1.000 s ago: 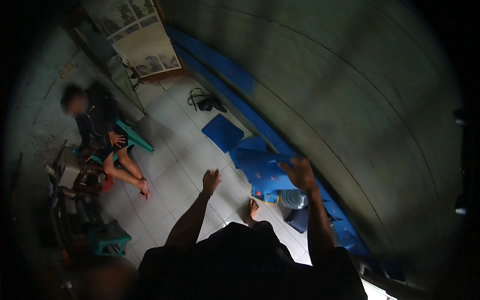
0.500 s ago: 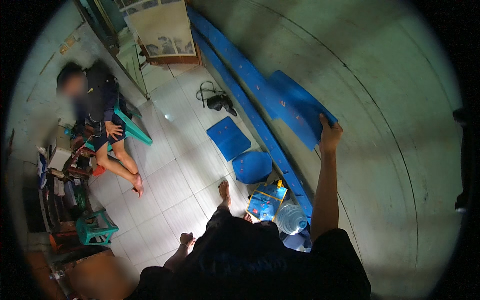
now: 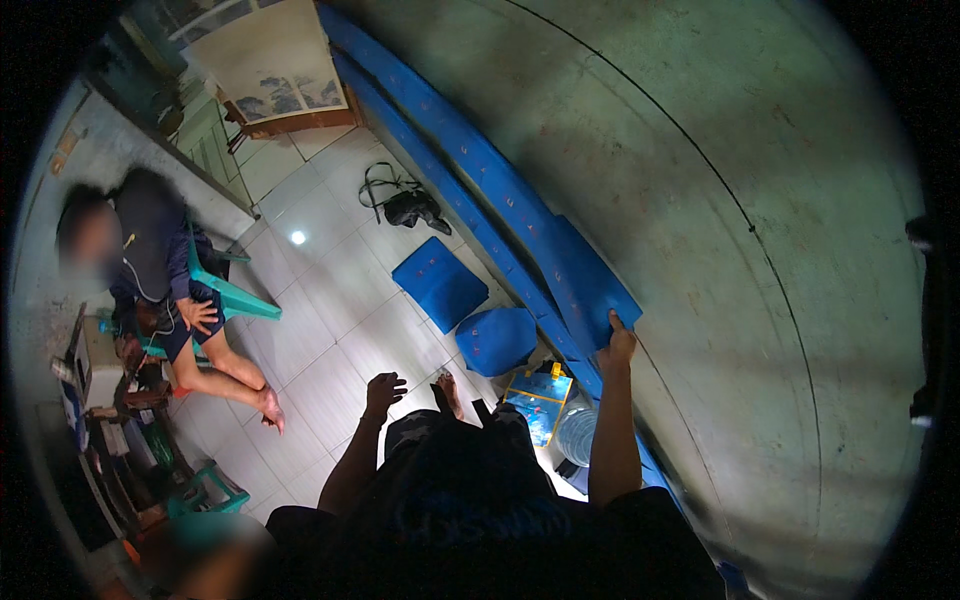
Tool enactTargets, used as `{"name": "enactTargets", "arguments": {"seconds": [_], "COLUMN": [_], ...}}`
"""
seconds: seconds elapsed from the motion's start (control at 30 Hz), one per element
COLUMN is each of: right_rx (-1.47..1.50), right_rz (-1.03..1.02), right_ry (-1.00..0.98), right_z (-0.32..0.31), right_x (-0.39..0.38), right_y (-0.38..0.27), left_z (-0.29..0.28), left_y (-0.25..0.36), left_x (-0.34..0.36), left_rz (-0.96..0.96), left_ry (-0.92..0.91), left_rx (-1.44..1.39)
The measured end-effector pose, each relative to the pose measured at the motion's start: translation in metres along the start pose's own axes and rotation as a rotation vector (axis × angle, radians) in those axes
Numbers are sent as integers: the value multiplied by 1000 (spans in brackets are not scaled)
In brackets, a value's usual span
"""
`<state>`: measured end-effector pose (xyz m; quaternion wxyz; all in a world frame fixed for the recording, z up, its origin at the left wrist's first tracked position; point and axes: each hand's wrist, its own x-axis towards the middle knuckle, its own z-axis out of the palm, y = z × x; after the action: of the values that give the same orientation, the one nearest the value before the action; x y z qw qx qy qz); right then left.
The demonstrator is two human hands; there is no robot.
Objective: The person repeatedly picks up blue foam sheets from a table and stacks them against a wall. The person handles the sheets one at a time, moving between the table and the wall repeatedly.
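Observation:
My right hand (image 3: 620,343) grips the near lower corner of a blue patterned sheet (image 3: 590,275) by the wall, with a finger lying on its face. The sheet now lies close along the long blue band (image 3: 470,150) on the lower wall; whether it touches the wall all along I cannot tell. My left hand (image 3: 384,393) hangs in the air over the floor, fingers apart and nothing in it. On the floor lie a square blue piece (image 3: 440,284) and a rounder blue piece (image 3: 497,341), both with small marks.
Beside my legs stand a blue bag with yellow trim (image 3: 540,405) and a clear water jug (image 3: 575,435). A black bag with a strap (image 3: 413,208) lies farther off. At left, a person sits on a green plastic chair (image 3: 235,300), near a cluttered shelf and a green stool (image 3: 215,492).
My right hand has moved down and nearer, bringing the lifted blue sheet against the wall band. My left hand has come up into view over the floor.

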<state>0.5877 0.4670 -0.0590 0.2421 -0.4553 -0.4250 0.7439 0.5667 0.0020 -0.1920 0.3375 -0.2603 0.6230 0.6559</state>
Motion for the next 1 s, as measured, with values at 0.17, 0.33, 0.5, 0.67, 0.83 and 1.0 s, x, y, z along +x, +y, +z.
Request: {"name": "enactTargets", "arguments": {"seconds": [0.17, 0.33, 0.5, 0.67, 0.83, 1.0], "right_rx": [-3, -54, -165, -62, 38, 12], "right_rz": [-116, -292, -431, -471, -451, -369], "right_ry": [-42, -141, -139, -195, -114, -177], "right_z": [30, 70, 106, 123, 111, 80], "right_x": [-29, -39, -47, -58, -74, -63], "right_y": [-31, -105, -170, -185, -186, -164], "left_z": [-7, -48, -67, -44, -25, -27], "left_y": [-2, -50, -63, -45, -27, -26], "left_x": [6, 14, 28, 50, 56, 54], "left_rz": [-106, -339, -284, -205, -198, -179], "left_ry": [5, 69, 79, 116, 18, 56], "left_rx": [41, 348, 187, -4, 54, 112]}}
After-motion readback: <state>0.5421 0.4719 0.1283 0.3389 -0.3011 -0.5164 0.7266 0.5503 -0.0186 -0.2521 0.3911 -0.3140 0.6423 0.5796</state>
